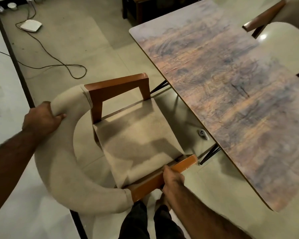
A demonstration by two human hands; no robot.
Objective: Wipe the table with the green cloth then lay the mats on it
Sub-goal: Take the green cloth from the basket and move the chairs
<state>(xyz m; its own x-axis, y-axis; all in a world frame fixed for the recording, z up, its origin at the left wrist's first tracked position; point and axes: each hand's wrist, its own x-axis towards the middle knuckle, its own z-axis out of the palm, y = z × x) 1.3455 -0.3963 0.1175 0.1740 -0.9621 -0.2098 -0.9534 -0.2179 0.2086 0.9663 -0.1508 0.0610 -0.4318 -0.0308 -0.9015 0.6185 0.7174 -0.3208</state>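
Both hands are on the chair (pixel 136 135): left hand (pixel 41 118) curled tight round the padded backrest (pixel 62 161), right hand (pixel 172 178) gripping the near wooden armrest (pixel 145 187). Chair sits just beside the counter (pixel 231 100), whose wood-patterned top runs along the right.

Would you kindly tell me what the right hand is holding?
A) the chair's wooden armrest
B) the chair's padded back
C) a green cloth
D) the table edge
A: the right hand curls round the near wooden armrest; the left hand grips the padded back.
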